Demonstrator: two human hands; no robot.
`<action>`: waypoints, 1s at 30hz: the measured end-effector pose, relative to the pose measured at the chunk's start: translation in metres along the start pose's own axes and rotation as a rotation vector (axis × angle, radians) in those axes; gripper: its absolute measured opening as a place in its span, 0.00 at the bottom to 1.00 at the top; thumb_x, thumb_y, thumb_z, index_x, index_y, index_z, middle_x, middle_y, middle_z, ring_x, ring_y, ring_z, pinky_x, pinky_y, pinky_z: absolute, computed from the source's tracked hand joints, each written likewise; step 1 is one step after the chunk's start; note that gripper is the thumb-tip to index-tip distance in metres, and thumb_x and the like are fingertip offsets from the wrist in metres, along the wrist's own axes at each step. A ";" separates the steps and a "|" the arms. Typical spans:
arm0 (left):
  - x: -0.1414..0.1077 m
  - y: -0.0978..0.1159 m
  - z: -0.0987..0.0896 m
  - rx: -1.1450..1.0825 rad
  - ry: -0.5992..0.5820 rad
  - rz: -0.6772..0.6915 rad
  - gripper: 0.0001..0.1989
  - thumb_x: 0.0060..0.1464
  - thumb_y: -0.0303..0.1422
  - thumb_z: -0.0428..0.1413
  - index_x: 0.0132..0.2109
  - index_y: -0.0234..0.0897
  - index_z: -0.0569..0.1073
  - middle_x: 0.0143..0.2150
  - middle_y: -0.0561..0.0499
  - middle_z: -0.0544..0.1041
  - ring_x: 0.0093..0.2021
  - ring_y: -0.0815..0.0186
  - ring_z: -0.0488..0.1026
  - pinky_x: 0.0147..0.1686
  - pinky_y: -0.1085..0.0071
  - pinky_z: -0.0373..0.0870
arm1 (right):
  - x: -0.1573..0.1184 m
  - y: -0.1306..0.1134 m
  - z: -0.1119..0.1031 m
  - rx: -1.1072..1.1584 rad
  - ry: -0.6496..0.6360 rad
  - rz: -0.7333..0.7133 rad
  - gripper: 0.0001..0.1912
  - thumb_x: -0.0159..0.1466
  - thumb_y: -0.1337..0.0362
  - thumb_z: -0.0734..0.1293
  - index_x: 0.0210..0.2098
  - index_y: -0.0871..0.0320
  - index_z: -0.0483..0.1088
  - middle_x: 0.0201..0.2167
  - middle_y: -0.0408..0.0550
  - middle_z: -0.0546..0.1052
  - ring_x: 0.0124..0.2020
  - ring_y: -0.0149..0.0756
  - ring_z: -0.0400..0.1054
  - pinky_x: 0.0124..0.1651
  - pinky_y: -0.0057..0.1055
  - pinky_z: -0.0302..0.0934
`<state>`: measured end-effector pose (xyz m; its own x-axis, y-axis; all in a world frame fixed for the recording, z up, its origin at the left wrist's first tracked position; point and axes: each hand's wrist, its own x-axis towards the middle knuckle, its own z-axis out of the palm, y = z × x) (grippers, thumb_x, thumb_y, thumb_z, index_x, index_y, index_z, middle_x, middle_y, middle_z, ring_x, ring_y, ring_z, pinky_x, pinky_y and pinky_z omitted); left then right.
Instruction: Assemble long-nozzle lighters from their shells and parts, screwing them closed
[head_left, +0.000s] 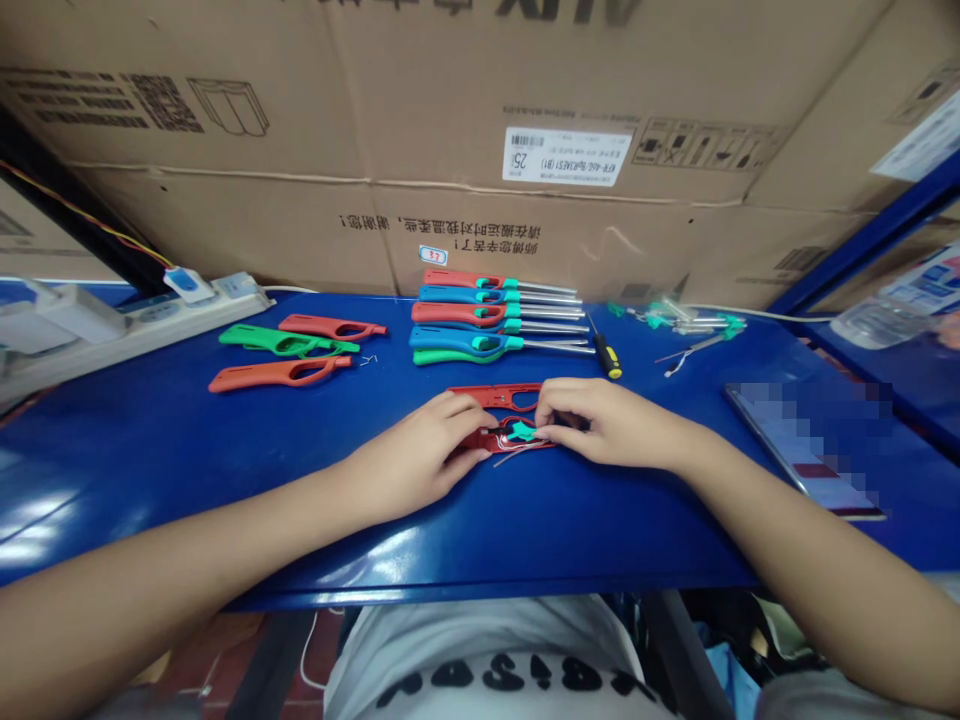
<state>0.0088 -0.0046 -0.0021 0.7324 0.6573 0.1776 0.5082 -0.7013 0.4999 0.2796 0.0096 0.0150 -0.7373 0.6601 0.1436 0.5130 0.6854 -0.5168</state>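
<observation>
left hand (pixel 424 450) and right hand (pixel 600 425), both nearly closed, pinch the open red plastic half-shell (pixel 486 440); a small teal plastic piece (pixel 520 431) is already inside. behind this half-shell, the long red plastic cover (pixel 499 394) lies unjoined.

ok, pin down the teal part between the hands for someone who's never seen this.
On the blue table, find where the left hand and right hand nearly meet. Between their fingertips is a red casing half, with the teal part showing against it. Its bright blue-green sets it apart from the red shell and pale wires beside it.
</observation>
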 end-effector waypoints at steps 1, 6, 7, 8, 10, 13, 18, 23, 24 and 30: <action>0.000 0.000 0.000 -0.006 0.002 -0.001 0.11 0.66 0.30 0.55 0.54 0.37 0.74 0.54 0.43 0.75 0.55 0.58 0.70 0.56 0.60 0.70 | 0.001 0.001 0.003 -0.004 0.013 0.001 0.05 0.70 0.65 0.65 0.37 0.59 0.71 0.36 0.46 0.74 0.35 0.33 0.67 0.38 0.29 0.59; 0.001 0.000 0.000 -0.030 0.010 -0.004 0.10 0.66 0.30 0.55 0.52 0.37 0.75 0.51 0.44 0.76 0.53 0.59 0.72 0.54 0.61 0.71 | 0.003 0.005 0.014 0.013 0.004 0.019 0.05 0.69 0.64 0.66 0.37 0.58 0.71 0.36 0.46 0.75 0.35 0.34 0.68 0.39 0.30 0.60; 0.001 0.000 0.000 -0.035 0.015 -0.005 0.10 0.66 0.31 0.55 0.52 0.37 0.75 0.50 0.45 0.76 0.53 0.59 0.72 0.54 0.61 0.71 | 0.003 0.005 0.015 0.017 -0.005 0.021 0.05 0.69 0.64 0.66 0.37 0.58 0.71 0.36 0.46 0.74 0.36 0.34 0.68 0.39 0.30 0.60; 0.002 0.000 0.000 -0.039 0.020 -0.007 0.10 0.65 0.31 0.56 0.52 0.37 0.75 0.50 0.45 0.76 0.52 0.59 0.72 0.54 0.61 0.71 | 0.003 0.005 0.015 0.016 -0.009 0.020 0.05 0.69 0.64 0.66 0.37 0.58 0.71 0.37 0.47 0.74 0.36 0.34 0.68 0.39 0.30 0.60; 0.002 -0.001 0.000 -0.045 0.028 -0.019 0.10 0.65 0.32 0.56 0.52 0.37 0.75 0.49 0.45 0.76 0.52 0.59 0.73 0.53 0.61 0.72 | 0.003 0.004 0.016 -0.014 -0.009 0.008 0.05 0.70 0.64 0.65 0.38 0.58 0.71 0.39 0.48 0.73 0.37 0.34 0.68 0.40 0.30 0.60; 0.003 -0.001 -0.001 -0.052 0.029 -0.049 0.10 0.64 0.32 0.57 0.52 0.36 0.76 0.48 0.45 0.76 0.51 0.59 0.74 0.53 0.60 0.72 | 0.003 0.001 0.016 -0.154 -0.009 -0.051 0.07 0.71 0.64 0.63 0.37 0.59 0.70 0.38 0.48 0.72 0.35 0.34 0.66 0.37 0.29 0.57; 0.005 0.000 -0.003 -0.091 0.010 -0.110 0.11 0.62 0.30 0.58 0.51 0.36 0.76 0.48 0.45 0.76 0.47 0.60 0.75 0.50 0.61 0.73 | 0.004 -0.005 0.019 -0.452 -0.001 -0.172 0.12 0.73 0.66 0.58 0.36 0.60 0.70 0.35 0.49 0.72 0.29 0.34 0.59 0.29 0.30 0.47; 0.006 -0.003 -0.001 -0.156 0.018 -0.151 0.11 0.60 0.29 0.60 0.49 0.36 0.77 0.47 0.46 0.76 0.46 0.61 0.76 0.49 0.62 0.74 | 0.005 -0.007 0.023 -0.495 0.021 -0.208 0.14 0.74 0.65 0.56 0.36 0.60 0.69 0.34 0.49 0.72 0.28 0.34 0.57 0.29 0.31 0.46; 0.006 -0.003 -0.001 -0.158 0.019 -0.151 0.11 0.59 0.28 0.60 0.50 0.37 0.77 0.47 0.47 0.76 0.46 0.61 0.76 0.49 0.62 0.74 | 0.005 -0.007 0.023 -0.480 0.016 -0.202 0.14 0.74 0.65 0.56 0.36 0.60 0.69 0.35 0.49 0.72 0.28 0.34 0.58 0.30 0.30 0.47; 0.006 -0.001 -0.001 -0.139 0.017 -0.146 0.11 0.60 0.28 0.60 0.50 0.37 0.77 0.47 0.46 0.76 0.47 0.60 0.75 0.50 0.60 0.74 | 0.005 -0.006 0.023 -0.378 0.010 -0.165 0.11 0.73 0.66 0.58 0.36 0.59 0.70 0.37 0.49 0.73 0.31 0.33 0.61 0.31 0.29 0.51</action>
<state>0.0123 0.0007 -0.0009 0.6472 0.7545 0.1088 0.5398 -0.5543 0.6335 0.2632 0.0020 -0.0008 -0.8198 0.5335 0.2081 0.5148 0.8458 -0.1399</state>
